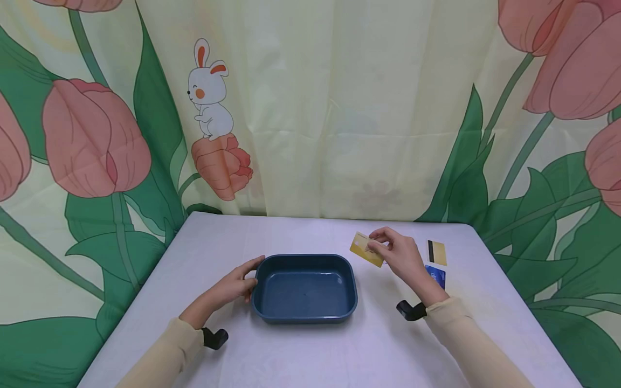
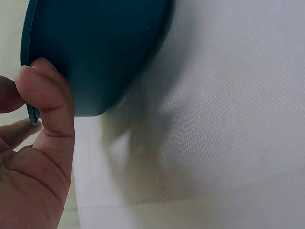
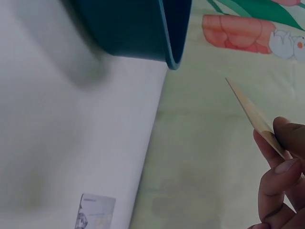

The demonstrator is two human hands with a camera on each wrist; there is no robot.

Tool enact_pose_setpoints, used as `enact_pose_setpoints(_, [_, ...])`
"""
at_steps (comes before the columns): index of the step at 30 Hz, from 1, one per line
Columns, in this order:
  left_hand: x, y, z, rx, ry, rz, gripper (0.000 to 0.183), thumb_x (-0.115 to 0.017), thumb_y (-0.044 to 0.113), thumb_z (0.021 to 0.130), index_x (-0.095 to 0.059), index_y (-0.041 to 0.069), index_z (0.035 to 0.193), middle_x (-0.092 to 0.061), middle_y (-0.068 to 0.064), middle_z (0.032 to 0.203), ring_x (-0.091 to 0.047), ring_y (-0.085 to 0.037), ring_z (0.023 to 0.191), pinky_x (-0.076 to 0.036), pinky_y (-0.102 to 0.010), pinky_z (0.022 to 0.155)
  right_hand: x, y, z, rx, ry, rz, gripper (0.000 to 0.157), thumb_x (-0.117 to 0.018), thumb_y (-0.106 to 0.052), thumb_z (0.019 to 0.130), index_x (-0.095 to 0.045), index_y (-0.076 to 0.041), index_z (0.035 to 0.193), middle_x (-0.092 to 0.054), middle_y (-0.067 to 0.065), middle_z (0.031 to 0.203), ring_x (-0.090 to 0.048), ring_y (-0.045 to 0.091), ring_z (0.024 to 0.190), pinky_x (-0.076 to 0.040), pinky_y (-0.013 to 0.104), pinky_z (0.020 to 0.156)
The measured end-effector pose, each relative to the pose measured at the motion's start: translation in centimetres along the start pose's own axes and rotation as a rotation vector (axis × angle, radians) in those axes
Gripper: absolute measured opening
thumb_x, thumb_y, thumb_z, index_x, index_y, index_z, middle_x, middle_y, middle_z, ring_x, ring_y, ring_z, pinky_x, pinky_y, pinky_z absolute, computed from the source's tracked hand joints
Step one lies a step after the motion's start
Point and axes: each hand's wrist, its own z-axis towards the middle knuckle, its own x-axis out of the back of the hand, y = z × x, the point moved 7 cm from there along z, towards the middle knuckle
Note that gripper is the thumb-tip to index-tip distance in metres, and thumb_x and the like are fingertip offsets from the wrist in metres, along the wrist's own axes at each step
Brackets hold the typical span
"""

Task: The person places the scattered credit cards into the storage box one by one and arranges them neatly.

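Note:
A dark blue rectangular plastic basin point(image 1: 304, 293) stands mid-table. My left hand point(image 1: 241, 281) grips its left rim; in the left wrist view, fingers point(image 2: 50, 102) press against the outer wall point(image 2: 100, 52) near the corner. Beyond the basin's right side, my right hand point(image 1: 399, 257) pinches a gold bank card point(image 1: 365, 249) between thumb and fingers. The card is held tilted, its chip side facing the head camera, and appears edge-on in the right wrist view. A silver-grey card point(image 3: 96, 212) lies on the table, largely hidden by the right hand in the head view.
Right of the right hand lie a gold card with a black stripe point(image 1: 437, 253) and a blue card point(image 1: 436, 276), partly covered by the wrist. A white cloth covers the table point(image 1: 291, 355). A curtain printed with tulips and a rabbit point(image 1: 212, 102) hangs behind it.

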Motion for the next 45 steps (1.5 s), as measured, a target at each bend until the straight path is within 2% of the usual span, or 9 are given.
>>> enact_pose_setpoints(6, [-0.1,0.1,-0.1,-0.016,-0.017,0.002,0.069,-0.046,0.002,0.100,-0.023,0.009,0.165,-0.032,-0.025,0.163,-0.055,-0.020,0.059,-0.051,-0.033,0.059,-0.6,-1.0,0.1,-0.004,-0.007,0.025,0.021,-0.075,-0.029,0.096,-0.072,-0.017,0.112,-0.078,0.000,0.096,-0.056,0.020,0.077,-0.046,0.031,0.067])
enact_pose_setpoints(13, [-0.1,0.1,-0.2,-0.005,-0.018,-0.005,0.070,-0.046,0.003,0.100,-0.023,0.009,0.165,-0.032,-0.025,0.163,-0.056,-0.020,0.059,-0.051,-0.033,0.060,-1.2,-2.1,0.1,0.034,-0.006,0.055,0.019,-0.076,-0.028,0.095,-0.073,-0.017,0.110,-0.078,0.000,0.094,-0.055,0.019,0.073,-0.044,0.028,0.063])
enact_pose_setpoints(28, [0.0,0.0,-0.3,-0.010,-0.019,-0.005,0.069,-0.047,0.004,0.100,-0.023,0.011,0.165,-0.032,-0.025,0.163,-0.056,-0.020,0.060,-0.051,-0.034,0.060,-3.5,-4.0,0.2,0.044,-0.061,0.077,0.015,-0.074,-0.026,0.096,-0.073,-0.018,0.109,-0.077,-0.002,0.093,-0.051,0.019,0.067,-0.040,0.029,0.059])
enact_pose_setpoints(45, [0.0,0.0,-0.2,0.000,-0.033,-0.017,0.069,-0.047,0.004,0.101,-0.023,0.012,0.165,-0.029,-0.022,0.164,-0.057,-0.020,0.061,-0.052,-0.034,0.061,-6.7,-6.1,0.2,0.109,-0.120,0.151,0.011,-0.074,-0.024,0.097,-0.074,-0.020,0.107,-0.076,-0.008,0.090,-0.054,0.016,0.073,-0.043,0.028,0.068])
